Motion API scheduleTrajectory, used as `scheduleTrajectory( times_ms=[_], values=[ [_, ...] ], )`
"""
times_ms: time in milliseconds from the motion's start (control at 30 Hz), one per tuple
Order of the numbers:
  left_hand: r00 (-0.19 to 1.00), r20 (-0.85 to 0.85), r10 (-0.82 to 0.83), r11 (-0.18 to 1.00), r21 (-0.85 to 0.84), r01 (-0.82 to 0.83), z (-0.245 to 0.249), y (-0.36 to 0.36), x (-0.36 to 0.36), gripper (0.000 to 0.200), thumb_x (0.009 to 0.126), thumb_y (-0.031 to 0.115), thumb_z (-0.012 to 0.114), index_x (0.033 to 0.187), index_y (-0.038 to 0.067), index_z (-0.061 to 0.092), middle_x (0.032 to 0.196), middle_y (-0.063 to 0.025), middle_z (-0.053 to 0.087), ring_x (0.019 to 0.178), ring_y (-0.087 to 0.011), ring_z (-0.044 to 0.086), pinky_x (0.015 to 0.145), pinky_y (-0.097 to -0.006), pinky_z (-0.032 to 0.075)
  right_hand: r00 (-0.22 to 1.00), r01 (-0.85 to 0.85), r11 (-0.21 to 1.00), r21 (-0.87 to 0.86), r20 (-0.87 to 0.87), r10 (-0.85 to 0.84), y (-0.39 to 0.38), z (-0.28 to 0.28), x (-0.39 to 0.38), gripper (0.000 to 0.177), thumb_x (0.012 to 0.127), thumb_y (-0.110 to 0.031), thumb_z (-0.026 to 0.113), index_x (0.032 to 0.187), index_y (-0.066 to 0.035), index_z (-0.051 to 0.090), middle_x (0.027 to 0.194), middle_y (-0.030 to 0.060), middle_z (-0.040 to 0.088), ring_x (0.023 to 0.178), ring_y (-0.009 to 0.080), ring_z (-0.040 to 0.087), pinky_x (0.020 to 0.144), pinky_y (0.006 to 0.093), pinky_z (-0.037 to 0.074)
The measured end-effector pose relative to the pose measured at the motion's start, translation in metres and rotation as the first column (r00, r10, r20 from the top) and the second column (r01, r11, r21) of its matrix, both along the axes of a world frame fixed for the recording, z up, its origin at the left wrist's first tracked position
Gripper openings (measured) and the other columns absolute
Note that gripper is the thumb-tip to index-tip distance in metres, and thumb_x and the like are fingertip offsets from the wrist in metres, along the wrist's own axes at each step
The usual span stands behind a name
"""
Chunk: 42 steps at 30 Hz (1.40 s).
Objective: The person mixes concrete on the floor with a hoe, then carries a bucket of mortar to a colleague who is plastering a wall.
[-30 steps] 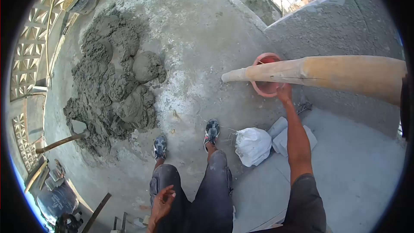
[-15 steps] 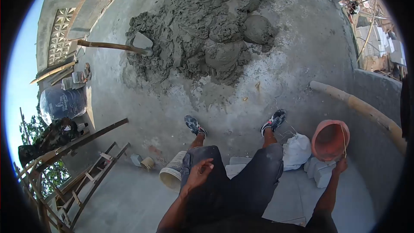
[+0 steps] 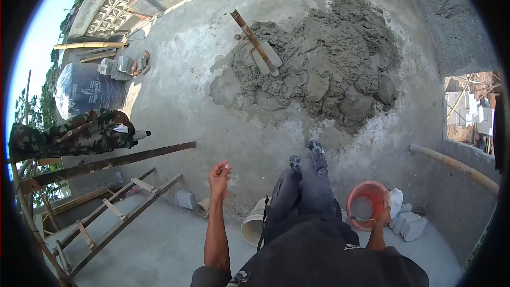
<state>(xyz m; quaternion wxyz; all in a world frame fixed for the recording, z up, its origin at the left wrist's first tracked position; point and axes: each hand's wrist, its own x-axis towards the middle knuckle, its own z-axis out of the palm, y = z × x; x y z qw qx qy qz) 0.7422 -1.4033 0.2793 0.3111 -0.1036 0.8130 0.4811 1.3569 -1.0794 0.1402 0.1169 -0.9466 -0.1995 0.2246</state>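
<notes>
My right hand [image 3: 381,216] is closed on the right side of a red-orange bucket [image 3: 357,207], whose open mouth faces up at me. A thin handle crosses the lower part of the bucket. My left hand [image 3: 219,174] is raised over the floor at the left, with its fingers bent and apart, holding nothing that I can see. In front of my feet lies a large heap of wet grey mortar [image 3: 340,69]. A hoe [image 3: 256,44] rests with its blade in the left part of the heap, its handle pointing up and left.
A white bucket [image 3: 253,226] stands left of my legs. Right of the red bucket are a white sack [image 3: 396,202] and grey blocks [image 3: 413,228]. A wooden ladder [image 3: 114,210], a long bar [image 3: 117,166] and a blue water tank [image 3: 87,89] are at the left. A bamboo pole [image 3: 457,166] lies at the right.
The view has turned and shifted left. My feet have come together, the red bucket is now nearer my legs with my right hand on it, and my left hand has reached out farther from my body.
</notes>
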Motion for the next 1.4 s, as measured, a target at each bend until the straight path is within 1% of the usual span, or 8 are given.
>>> scheduleTrajectory(
  times_ms=[67, 133, 200, 500, 733, 1000, 1233, 1400],
  values=[
    [0.999, 0.041, 0.009, 1.0, 0.001, -0.009, 0.026, 0.001, -0.053, 0.032, 0.091, 0.024, 0.067, 0.118, 0.009, 0.062, 0.095, -0.0011, 0.068, 0.081, -0.0081, 0.059, 0.067, -0.0236, 0.045, 1.0, 0.027, 0.996, -0.089, 0.004, -0.027, -0.007, -0.021, -0.06, 0.046, 0.081, -0.038, 0.062, 0.103, 0.001, 0.069, 0.1, 0.0149, 0.069, 0.09, 0.0309, 0.066, 0.077, 0.0405, 0.053],
    [0.998, 0.043, 0.05, 0.997, -0.064, -0.047, 0.028, -0.021, -0.085, 0.033, 0.091, 0.026, 0.068, 0.118, 0.009, 0.062, 0.097, -0.0009, 0.068, 0.081, -0.0082, 0.059, 0.068, -0.0239, 0.045, 0.414, -0.775, 0.363, -0.516, 0.018, 0.91, -0.033, -0.128, -0.02, 0.038, 0.083, -0.035, 0.057, 0.086, 0.001, 0.066, 0.089, 0.0151, 0.068, 0.074, 0.0287, 0.065, 0.067, 0.0438, 0.051],
    [0.995, 0.059, 0.076, 0.99, -0.122, -0.068, 0.027, -0.056, -0.116, 0.033, 0.09, 0.026, 0.068, 0.118, 0.01, 0.062, 0.098, -0.0009, 0.068, 0.081, -0.0083, 0.059, 0.068, -0.0244, 0.045, 0.853, 0.183, 0.983, -0.029, -0.492, -0.173, -0.041, -0.131, -0.096, 0.024, 0.085, -0.029, 0.06, 0.074, -0.007, 0.057, 0.071, 0.0065, 0.058, 0.056, 0.019, 0.054, 0.051, 0.0367, 0.044],
    [0.937, 0.159, -0.312, 0.914, -0.218, 0.341, -0.042, -0.033, -0.309, 0.031, 0.09, 0.018, 0.067, 0.118, 0.008, 0.061, 0.096, -0.0017, 0.067, 0.082, -0.0104, 0.059, 0.07, -0.027, 0.047, 0.661, 0.344, 0.922, 0.178, -0.743, -0.103, -0.08, -0.067, -0.393, 0.012, 0.095, -0.023, 0.059, 0.1, -0.015, 0.052, 0.07, 0.0009, 0.055, 0.058, 0.012, 0.054, 0.05, 0.0279, 0.043],
    [0.075, -0.261, -0.962, 0.185, -0.429, 0.884, -0.005, 0.191, -0.446, 0.039, 0.085, 0.013, 0.07, 0.123, 0.008, 0.059, 0.109, -0.0085, 0.062, 0.099, -0.0204, 0.057, 0.075, -0.0347, 0.05, 0.557, 0.555, 0.8, 0.227, -0.816, -0.154, -0.101, -0.061, -0.563, 0.01, 0.095, -0.01, 0.055, 0.102, -0.005, 0.05, 0.086, 0.0076, 0.062, 0.082, 0.0256, 0.067, 0.074, 0.0428, 0.058],
    [-0.899, -0.069, -0.433, -0.143, -0.979, 0.144, -0.011, 0.432, -0.408, 0.085, 0.066, 0.031, 0.084, 0.14, 0.017, 0.045, 0.146, -0.0135, 0.04, 0.132, -0.0329, 0.04, 0.11, -0.0468, 0.031, 0.198, 0.946, 0.312, 0.088, -0.919, -0.342, -0.179, -0.261, -0.633, 0.013, 0.095, -0.002, 0.048, 0.107, -0.002, 0.048, 0.088, 0.0093, 0.06, 0.081, 0.0265, 0.067, 0.075, 0.042, 0.058],
    [-0.603, 0.695, -0.392, -0.727, -0.635, -0.26, -0.086, 0.495, -0.443, 0.049, 0.064, 0.034, 0.086, 0.098, 0.008, 0.062, 0.085, -0.0125, 0.069, 0.086, -0.0332, 0.066, 0.078, -0.0459, 0.05, 0.159, 0.943, 0.33, 0.042, -0.928, -0.337, -0.285, -0.319, -0.652, 0.036, 0.095, -0.007, 0.055, 0.129, -0.005, 0.047, 0.097, 0.009, 0.061, 0.085, 0.0235, 0.067, 0.079, 0.0349, 0.055],
    [-0.408, 0.796, -0.447, -0.89, -0.35, 0.292, -0.094, 0.502, -0.439, 0.039, 0.079, 0.022, 0.079, 0.09, -0.004, 0.052, 0.059, -0.0093, 0.058, 0.049, -0.0156, 0.061, 0.041, -0.0289, 0.049, 0.739, 0.674, 0.676, 0.297, -0.256, -0.624, -0.246, -0.276, -0.685, 0.055, 0.091, -0.022, 0.064, 0.137, -0.002, 0.042, 0.102, 0.0121, 0.062, 0.101, 0.0245, 0.06, 0.088, 0.0361, 0.048]
  ],
)
